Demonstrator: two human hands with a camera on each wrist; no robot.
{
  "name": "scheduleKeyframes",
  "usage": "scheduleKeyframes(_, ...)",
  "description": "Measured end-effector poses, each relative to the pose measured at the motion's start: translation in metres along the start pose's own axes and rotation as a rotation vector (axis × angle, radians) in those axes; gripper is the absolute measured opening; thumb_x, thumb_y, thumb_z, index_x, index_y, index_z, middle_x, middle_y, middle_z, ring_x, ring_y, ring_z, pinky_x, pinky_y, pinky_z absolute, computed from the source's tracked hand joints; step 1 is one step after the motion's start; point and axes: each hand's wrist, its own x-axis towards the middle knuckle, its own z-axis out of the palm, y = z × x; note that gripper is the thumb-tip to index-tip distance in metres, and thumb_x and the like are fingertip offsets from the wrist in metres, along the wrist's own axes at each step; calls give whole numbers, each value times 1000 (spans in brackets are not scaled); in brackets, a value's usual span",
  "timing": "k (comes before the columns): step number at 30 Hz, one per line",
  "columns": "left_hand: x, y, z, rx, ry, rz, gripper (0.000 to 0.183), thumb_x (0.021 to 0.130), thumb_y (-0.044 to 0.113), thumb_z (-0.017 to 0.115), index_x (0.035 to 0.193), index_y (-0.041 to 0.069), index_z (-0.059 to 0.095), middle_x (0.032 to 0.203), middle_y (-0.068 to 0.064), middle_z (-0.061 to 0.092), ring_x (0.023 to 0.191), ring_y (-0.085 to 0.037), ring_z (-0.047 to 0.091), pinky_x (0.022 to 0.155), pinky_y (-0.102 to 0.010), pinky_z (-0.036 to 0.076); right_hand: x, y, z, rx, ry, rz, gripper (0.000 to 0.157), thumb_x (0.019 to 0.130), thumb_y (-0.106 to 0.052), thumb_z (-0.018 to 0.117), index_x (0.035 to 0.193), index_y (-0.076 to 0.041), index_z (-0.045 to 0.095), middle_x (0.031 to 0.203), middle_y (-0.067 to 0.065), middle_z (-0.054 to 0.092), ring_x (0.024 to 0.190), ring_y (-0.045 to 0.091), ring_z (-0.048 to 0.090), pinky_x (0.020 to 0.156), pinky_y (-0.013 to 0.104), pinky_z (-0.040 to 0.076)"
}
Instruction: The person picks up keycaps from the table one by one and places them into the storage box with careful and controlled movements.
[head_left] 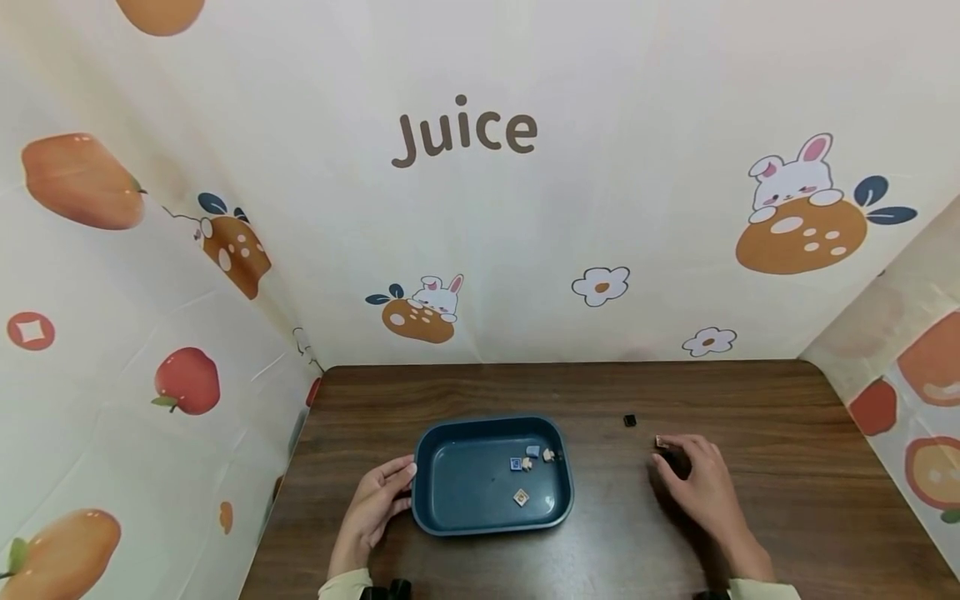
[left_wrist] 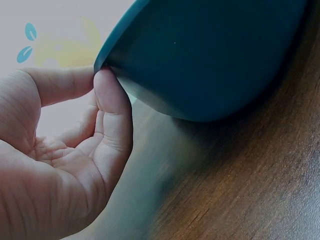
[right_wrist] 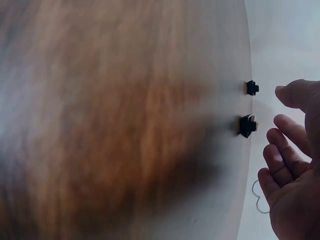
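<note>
I see a blue tray (head_left: pixel 465 504) sitting on the brown wooden table (head_left: pixel 600 550), at the lower middle of the head view. Five small pieces lie towards its right side: a blue-and-white square (head_left: pixel 515 464) just beside a pale piece (head_left: pixel 527 463), a plain blue one (head_left: pixel 532 452) above them, another pale one (head_left: pixel 548 455) nearer the right wall, and a tan diamond-turned square (head_left: pixel 521 497) lower down.

The left hand (head_left: pixel 382 504) pinches the tray's left rim between thumb and finger. The right hand (head_left: pixel 701 479), at the lower right of the frame, is empty, its thumb and fingers spread well apart. Its fingertips are just beside a small tan-and-dark piece (head_left: pixel 660 442); the right wrist view shows a gap between them. A black piece (head_left: pixel 630 421) lies up and left of that one.

Both wrists wear pale sleeves (head_left: pixel 761 590). Behind the table, a cream curtain (head_left: pixel 487 217) fills the upper frame, printed with "Juice", rabbits, flowers and fruit.
</note>
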Motion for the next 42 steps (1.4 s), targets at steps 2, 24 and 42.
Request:
scheduleKeyframes(2,0,1,0,-1,4,0,57,106,22,65,152,-6,48,102,4,73,92,-8,65,70,-22,58,-1,2,-1,-7,-1,11,35,80,-1,87,112,0,76,107,19,71,100,35,60,85,30,37)
scheduleKeyframes(24,1,-1,-1,-3,-11,4,58,106,23,65,153,-6,47,102,5,73,92,-8,65,71,-23,59,-9,21,6,-69,-36,102,33,80,-9,90,107,2,76,106,23,68,100,40,59,82,52,43)
scheduleKeyframes(42,1,-1,-2,-6,-9,9,57,106,22,65,152,-6,48,104,5,73,94,-9,65,72,-23,58,-14,25,15,-38,60,84,25,76,-2,89,96,2,75,100,19,65,97,36,55,86,44,37)
